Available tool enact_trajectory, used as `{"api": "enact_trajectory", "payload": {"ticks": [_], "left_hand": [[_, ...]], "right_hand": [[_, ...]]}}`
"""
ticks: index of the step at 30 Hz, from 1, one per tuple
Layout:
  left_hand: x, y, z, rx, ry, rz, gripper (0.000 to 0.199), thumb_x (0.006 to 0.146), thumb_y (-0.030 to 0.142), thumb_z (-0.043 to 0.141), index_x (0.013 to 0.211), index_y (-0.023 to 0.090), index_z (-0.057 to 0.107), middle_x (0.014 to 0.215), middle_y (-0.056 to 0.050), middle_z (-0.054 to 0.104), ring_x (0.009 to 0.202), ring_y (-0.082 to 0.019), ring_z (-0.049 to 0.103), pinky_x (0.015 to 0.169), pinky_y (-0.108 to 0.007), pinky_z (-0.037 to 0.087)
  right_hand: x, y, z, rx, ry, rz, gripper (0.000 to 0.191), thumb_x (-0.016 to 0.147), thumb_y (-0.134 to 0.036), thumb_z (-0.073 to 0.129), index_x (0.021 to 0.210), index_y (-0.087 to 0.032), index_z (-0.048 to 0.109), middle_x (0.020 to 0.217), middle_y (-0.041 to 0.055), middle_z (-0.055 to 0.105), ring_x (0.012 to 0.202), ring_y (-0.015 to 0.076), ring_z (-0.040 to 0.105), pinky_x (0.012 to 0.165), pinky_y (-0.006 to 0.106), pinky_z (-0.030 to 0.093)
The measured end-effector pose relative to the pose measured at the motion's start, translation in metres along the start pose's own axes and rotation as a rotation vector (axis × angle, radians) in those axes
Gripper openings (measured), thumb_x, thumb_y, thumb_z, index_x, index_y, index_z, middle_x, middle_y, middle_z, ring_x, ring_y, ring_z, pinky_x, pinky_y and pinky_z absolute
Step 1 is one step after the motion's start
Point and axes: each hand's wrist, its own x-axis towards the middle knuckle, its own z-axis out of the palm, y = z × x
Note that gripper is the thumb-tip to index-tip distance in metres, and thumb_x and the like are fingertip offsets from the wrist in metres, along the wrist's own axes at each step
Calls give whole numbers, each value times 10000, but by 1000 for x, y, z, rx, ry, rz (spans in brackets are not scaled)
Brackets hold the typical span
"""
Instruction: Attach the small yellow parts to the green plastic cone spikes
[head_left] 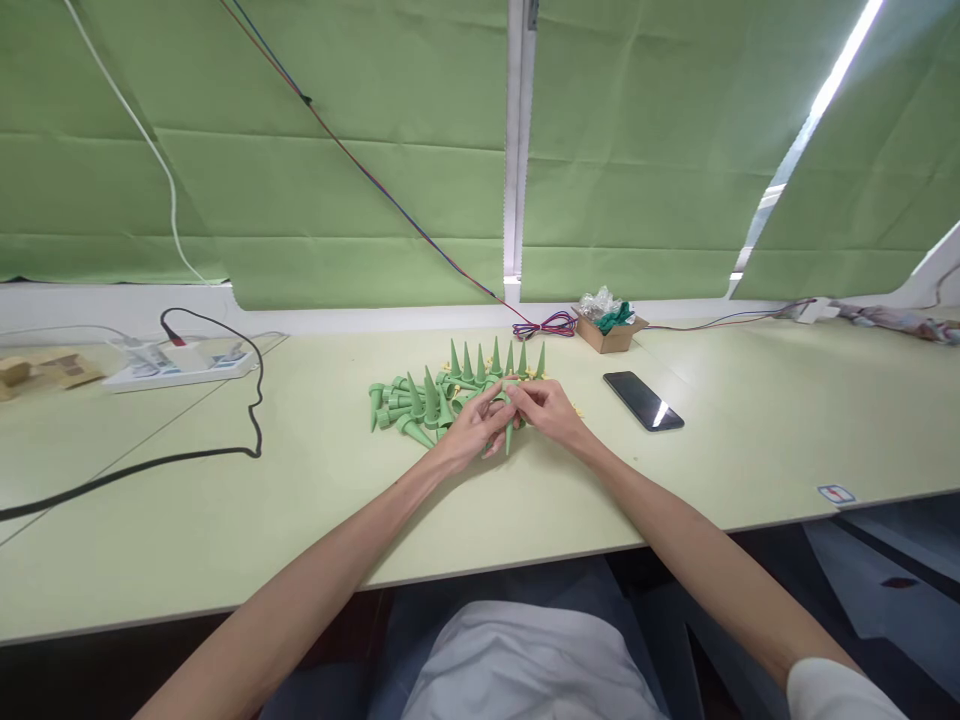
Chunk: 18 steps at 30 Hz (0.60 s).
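Note:
Both hands meet over the table at the front of a group of green plastic cones. My left hand (pixel 480 424) is closed around a green cone (pixel 509 436) whose tip points down toward the table edge. Fingers of my right hand (pixel 545 408) pinch the upper end of that same cone. Behind the hands, several green cones (pixel 481 364) stand upright in a row. More cones (pixel 394 412) lie on their sides to the left. Small yellow pieces (pixel 577 411) show beside my right hand, partly hidden by it.
A black phone (pixel 643 400) lies right of the hands. Behind it are a small cardboard box (pixel 609 338) with plastic bags and a coiled cable (pixel 545 325). At the left, a power strip (pixel 180 370) and a black cable (pixel 187 455) rest on the table (pixel 315 520).

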Motion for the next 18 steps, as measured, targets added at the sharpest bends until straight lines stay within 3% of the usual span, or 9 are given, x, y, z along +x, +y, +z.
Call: {"api": "enact_trajectory", "payload": {"ticks": [13, 18], "left_hand": [[0, 0, 0, 2, 23, -5, 833, 827, 493, 718, 1512, 173, 367, 734, 33, 546, 372, -17, 369, 329, -173, 277], [1, 0, 1, -112, 7, -38, 717, 863, 446, 696, 1480, 206, 420, 743, 29, 544, 396, -26, 422, 349, -167, 325]], "right_hand": [[0, 2, 0, 11, -15, -18, 557, 909, -632, 507, 611, -168, 583, 522, 3, 565, 493, 117, 543, 501, 234, 400], [3, 5, 0, 53, 1, -19, 552, 906, -632, 514, 592, -179, 531, 498, -16, 512, 480, 112, 517, 498, 235, 390]]}}
